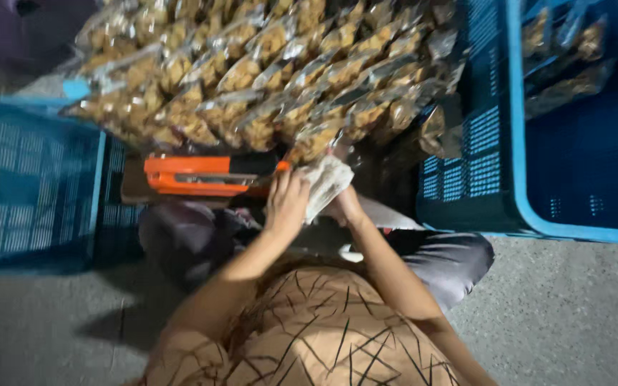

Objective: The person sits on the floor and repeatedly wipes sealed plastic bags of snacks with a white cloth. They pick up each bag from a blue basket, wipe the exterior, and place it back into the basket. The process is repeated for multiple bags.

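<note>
Concrete floor, crates around: both hands, left and right, gripped one snack bag at the orange sealer, apparently mid-seal.

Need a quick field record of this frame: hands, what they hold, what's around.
left hand: fingers curled on a clear plastic snack packet, beside the orange heat sealer
right hand: mostly hidden behind the packet, gripping it from below
stack: pile of sealed clear packets of golden-brown snacks, just past the hands
left side: blue perforated plastic crate
right side: larger blue plastic crate with a few packets inside
surface: grey concrete floor
blur: heavy
</note>
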